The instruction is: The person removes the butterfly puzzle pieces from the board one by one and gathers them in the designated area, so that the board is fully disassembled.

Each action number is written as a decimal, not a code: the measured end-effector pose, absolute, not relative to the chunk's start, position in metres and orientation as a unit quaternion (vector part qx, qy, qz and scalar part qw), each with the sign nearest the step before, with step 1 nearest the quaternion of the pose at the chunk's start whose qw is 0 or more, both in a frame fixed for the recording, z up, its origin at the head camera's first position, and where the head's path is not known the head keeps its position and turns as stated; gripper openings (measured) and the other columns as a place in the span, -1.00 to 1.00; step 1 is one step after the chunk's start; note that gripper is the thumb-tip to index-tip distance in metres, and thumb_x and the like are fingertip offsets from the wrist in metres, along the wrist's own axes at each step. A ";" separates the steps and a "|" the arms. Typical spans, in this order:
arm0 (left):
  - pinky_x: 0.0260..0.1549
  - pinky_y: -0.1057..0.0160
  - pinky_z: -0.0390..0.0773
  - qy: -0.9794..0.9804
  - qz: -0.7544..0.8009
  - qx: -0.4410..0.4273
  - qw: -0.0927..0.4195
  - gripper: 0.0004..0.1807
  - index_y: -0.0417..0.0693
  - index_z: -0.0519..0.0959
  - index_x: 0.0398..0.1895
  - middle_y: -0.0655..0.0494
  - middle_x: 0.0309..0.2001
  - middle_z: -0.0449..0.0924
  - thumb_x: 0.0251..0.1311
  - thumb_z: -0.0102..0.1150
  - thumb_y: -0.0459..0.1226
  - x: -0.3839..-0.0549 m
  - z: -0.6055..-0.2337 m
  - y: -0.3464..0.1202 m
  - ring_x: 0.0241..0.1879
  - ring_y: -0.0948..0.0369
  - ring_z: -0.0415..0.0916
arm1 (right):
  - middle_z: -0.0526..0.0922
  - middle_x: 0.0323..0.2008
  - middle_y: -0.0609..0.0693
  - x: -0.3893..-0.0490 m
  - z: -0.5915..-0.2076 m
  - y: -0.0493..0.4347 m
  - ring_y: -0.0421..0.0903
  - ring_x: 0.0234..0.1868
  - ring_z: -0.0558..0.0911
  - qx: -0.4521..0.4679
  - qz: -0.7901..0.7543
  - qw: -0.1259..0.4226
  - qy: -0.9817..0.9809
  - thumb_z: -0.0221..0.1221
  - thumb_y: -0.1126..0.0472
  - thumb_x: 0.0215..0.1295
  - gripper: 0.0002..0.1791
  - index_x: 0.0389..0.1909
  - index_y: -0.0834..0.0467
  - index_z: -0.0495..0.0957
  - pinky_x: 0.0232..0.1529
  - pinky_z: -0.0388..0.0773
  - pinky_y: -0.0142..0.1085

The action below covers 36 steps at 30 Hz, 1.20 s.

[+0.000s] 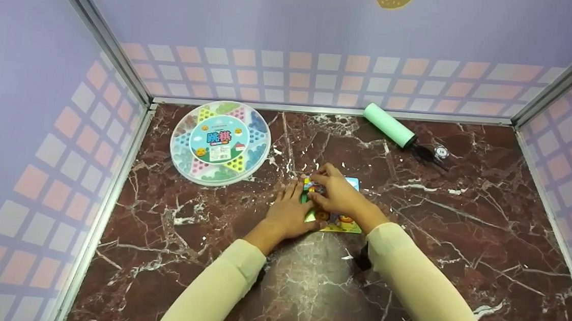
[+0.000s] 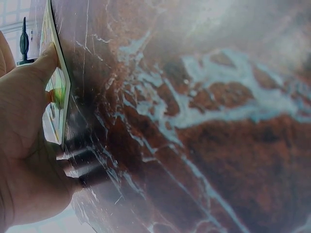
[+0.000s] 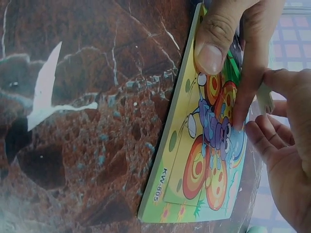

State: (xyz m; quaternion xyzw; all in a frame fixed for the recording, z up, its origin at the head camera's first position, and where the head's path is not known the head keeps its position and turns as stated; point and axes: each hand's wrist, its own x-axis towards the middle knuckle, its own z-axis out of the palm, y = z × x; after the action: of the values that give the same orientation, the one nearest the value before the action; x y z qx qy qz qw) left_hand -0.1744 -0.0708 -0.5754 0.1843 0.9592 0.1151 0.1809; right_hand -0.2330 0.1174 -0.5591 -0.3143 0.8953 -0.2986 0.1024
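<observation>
A small cartoon jigsaw puzzle board (image 1: 353,184) lies on the marble table, with a purple butterfly with orange wings and "KW-805" on it in the right wrist view. My left hand (image 1: 288,216) lies with straight fingers along its left side, the thumb (image 3: 212,59) and index finger resting on the picture. Over the upper left of the board, my right hand (image 1: 337,192) pinches a small puzzle piece (image 3: 265,99) between thumb and fingers. Below the piece, a green patch of the board shows beside the left hand. Only the board's edge (image 2: 65,104) shows in the left wrist view.
To the left sits a round Chinese checkers set (image 1: 220,142) in a clear case. A mint green hand pump (image 1: 390,125) with a black nozzle lies at the back right, next to a round chip (image 1: 441,152). Patterned walls (image 1: 327,31) enclose the table's back and sides.
</observation>
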 end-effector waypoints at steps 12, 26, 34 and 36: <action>0.79 -0.27 -0.17 0.959 0.101 0.190 0.183 -0.08 0.44 0.12 0.81 -0.20 0.84 -0.43 0.50 -0.04 0.47 -0.175 -0.576 -0.070 0.84 -0.20 -0.33 | 0.56 0.40 0.22 -0.232 -0.561 0.130 0.29 0.39 0.50 -0.314 -0.275 0.057 0.907 0.42 0.13 0.52 -0.62 0.26 0.13 0.75 0.44 0.43 0.45; 0.80 -0.24 -0.23 0.958 0.100 0.188 0.193 -0.08 0.61 0.01 0.81 -0.16 0.84 -0.49 0.48 -0.06 0.50 -0.179 -0.582 -0.070 0.84 -0.18 -0.42 | 0.59 0.40 0.16 -0.229 -0.568 0.154 0.25 0.33 0.49 -0.294 -0.270 0.033 0.916 0.43 0.13 0.50 -0.62 0.25 0.11 0.76 0.28 0.45 0.44; 0.79 -0.25 -0.28 0.955 0.119 0.194 0.188 -0.09 0.61 0.03 0.80 -0.17 0.84 -0.49 0.48 -0.01 0.48 -0.181 -0.587 -0.072 0.83 -0.20 -0.42 | 0.60 0.36 0.17 -0.229 -0.574 0.173 0.27 0.30 0.49 -0.283 -0.275 0.024 0.919 0.47 0.18 0.44 -0.61 0.23 0.13 0.76 0.19 0.48 0.34; 0.79 -0.26 -0.28 0.955 0.120 0.197 0.185 -0.09 0.60 0.03 0.81 -0.18 0.84 -0.47 0.49 -0.02 0.47 -0.179 -0.586 -0.072 0.83 -0.20 -0.41 | 0.59 0.36 0.17 -0.229 -0.575 0.178 0.27 0.29 0.49 -0.279 -0.274 0.020 0.920 0.47 0.18 0.43 -0.62 0.22 0.13 0.76 0.16 0.49 0.33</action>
State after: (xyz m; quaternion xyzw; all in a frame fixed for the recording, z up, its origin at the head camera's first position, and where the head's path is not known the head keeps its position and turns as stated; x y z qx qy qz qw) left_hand -0.1795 -0.0722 -0.5864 0.1968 0.9553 0.1200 0.1851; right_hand -0.2287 0.1778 -0.5752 -0.2790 0.9200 -0.2744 0.0198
